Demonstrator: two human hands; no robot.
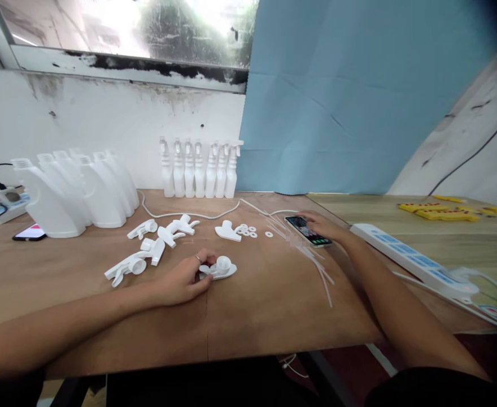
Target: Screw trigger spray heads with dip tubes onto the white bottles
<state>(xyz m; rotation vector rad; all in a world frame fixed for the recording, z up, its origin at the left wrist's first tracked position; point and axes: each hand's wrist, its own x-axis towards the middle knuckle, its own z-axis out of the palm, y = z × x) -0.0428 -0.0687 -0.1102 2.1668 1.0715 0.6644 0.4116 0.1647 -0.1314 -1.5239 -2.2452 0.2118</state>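
Note:
My left hand [191, 277] is closed round a white trigger sprayer head [223, 267], held low at the tabletop with its round collar facing up. Out to the right, my right hand [320, 224] grips the far right edge of a smartphone [305, 230] whose screen is lit. Thin clear dip tubes [316, 260] lie beside and partly under the phone. Between my hands are another sprayer head [228, 230] and several small white ring washers [248, 230]. More trigger sprayer heads [153, 249] lie in a loose group beyond my left forearm.
White bottles without tops [100, 192] stand at the back left, near a second phone [29, 232]. A row of bottles with sprayers [200, 169] stands against the wall. A white cable [189, 216] crosses the wooden table [265, 316]. A power strip [413, 260] lies right.

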